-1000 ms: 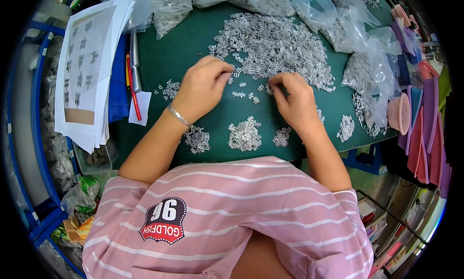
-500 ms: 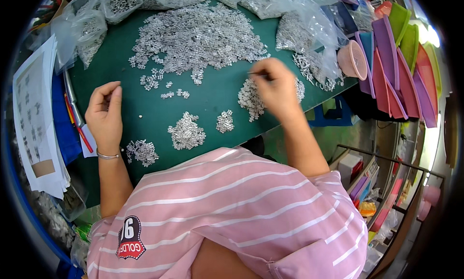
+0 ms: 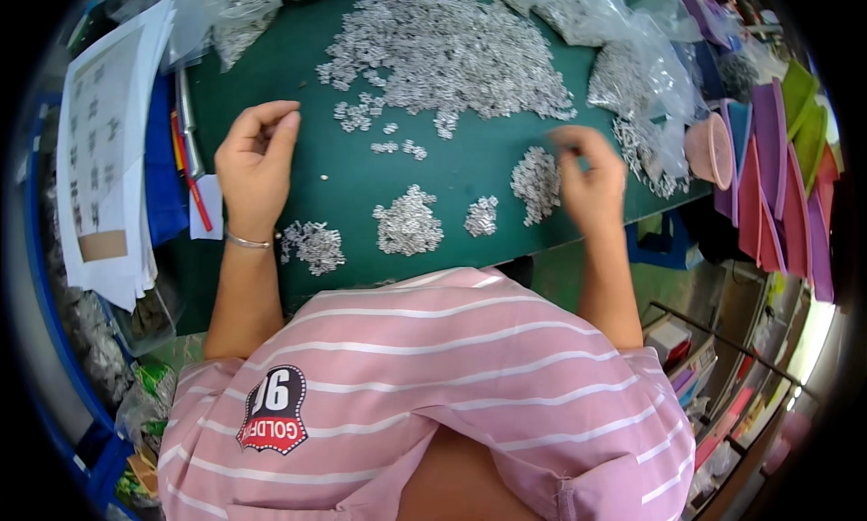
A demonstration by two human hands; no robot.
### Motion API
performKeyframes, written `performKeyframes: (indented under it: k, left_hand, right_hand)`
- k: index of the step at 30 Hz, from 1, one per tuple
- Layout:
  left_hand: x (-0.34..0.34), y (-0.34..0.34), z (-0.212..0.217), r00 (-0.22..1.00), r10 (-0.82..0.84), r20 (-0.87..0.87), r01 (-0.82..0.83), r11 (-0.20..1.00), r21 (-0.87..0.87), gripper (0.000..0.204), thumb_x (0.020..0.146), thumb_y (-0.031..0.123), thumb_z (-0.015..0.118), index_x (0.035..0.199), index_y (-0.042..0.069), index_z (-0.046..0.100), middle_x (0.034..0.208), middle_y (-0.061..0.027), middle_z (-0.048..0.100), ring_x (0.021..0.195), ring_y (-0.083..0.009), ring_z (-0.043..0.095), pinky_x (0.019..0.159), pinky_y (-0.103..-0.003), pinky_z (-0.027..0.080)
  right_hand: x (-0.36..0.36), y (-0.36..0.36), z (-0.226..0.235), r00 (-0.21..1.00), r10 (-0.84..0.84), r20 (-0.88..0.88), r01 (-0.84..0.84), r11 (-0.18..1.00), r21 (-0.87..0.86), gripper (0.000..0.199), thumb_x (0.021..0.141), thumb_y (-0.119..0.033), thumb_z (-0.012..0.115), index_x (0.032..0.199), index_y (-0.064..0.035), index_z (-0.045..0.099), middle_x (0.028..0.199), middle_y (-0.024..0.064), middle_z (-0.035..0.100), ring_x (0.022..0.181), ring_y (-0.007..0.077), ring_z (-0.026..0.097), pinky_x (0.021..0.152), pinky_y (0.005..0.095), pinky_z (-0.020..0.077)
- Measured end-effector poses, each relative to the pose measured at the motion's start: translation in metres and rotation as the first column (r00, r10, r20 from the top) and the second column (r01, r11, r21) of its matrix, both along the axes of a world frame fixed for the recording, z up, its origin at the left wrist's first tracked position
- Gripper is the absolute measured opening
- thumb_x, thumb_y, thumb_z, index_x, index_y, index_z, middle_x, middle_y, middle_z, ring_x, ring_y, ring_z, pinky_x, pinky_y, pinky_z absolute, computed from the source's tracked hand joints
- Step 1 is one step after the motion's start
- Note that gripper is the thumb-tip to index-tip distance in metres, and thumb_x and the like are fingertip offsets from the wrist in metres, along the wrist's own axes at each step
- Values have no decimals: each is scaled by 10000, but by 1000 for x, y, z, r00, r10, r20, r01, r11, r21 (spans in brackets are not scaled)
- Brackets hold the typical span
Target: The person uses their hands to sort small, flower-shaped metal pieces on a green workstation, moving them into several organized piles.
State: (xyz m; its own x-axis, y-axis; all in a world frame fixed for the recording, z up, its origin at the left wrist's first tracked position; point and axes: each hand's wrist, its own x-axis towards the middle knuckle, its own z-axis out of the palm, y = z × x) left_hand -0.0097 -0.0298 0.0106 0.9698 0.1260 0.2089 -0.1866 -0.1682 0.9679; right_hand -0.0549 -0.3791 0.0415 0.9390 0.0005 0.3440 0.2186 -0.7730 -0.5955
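Beside the upper left of the table, my left hand (image 3: pixel 256 171) is held closed above the green surface, thumb against the curled index finger; anything in its grip is hidden. My right hand (image 3: pixel 591 180) is over the right edge of a small pile of silvery metal pieces (image 3: pixel 535 185), its thumb and index fingertips apart and slightly blurred. Other small piles lie nearer me: one by my left wrist (image 3: pixel 316 247), a larger middle pile (image 3: pixel 409 221) and a little pile (image 3: pixel 481 216). A big heap of the same pieces (image 3: pixel 447 56) spreads across the far side.
Clear bags of metal parts (image 3: pixel 623 79) line the far edge. At right stand a pink cup (image 3: pixel 709 151) and colourful plastic bins (image 3: pixel 768 160). Printed sheets (image 3: pixel 113 151), a red pen (image 3: pixel 199 205) and a white paper (image 3: pixel 206 209) lie at left. Loose clusters (image 3: pixel 414 150) sit below the heap.
The view has shifted, so the table appears further right and higher. My right hand has moved to the right side of its pile, and its fingertips have parted. My left hand keeps its pose.
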Motion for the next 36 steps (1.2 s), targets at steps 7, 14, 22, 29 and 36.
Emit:
performKeyframes:
  k: [7,14,22,29,36]
  left_hand:
    - [-1,0,0,1000,-9,14,9,1000,6,102,889,16,658,982,-16,682,866,16,627,708,-30,533,643,-173,441]
    - [1,-3,1,1000,-22,3,22,1000,-4,105,883,14,659,980,-15,684,841,16,630,709,-30,538,646,-175,444]
    - [-1,2,-1,999,-24,-28,24,999,28,129,895,15,648,1014,-29,671,871,-3,633,743,-46,539,672,-181,439]
    - [-2,4,-2,999,-23,-22,24,999,37,141,902,11,638,1032,-37,666,874,-8,630,756,-55,540,684,-183,435]
    - [-2,3,-3,998,-12,-53,15,998,53,147,906,20,638,1039,-37,664,871,-9,627,753,-56,538,683,-184,434]
  right_hand:
    - [22,72,-13,896,443,-32,-440,895,73,227,738,109,578,923,-8,638,930,155,664,896,341,628,797,409,511]
    - [30,80,-23,945,322,54,-324,946,15,137,748,55,662,850,-30,627,838,120,635,788,318,614,692,388,504]
    - [22,76,-19,938,347,-20,-345,936,66,133,743,67,660,826,-24,611,813,113,624,757,307,614,663,373,504]
    - [18,60,-15,969,235,-71,-226,968,110,142,757,66,655,860,-30,634,820,120,648,760,296,622,662,353,504]
    - [17,77,-17,905,413,-97,-409,911,59,190,700,59,705,838,-33,611,809,115,617,805,302,598,724,378,490]
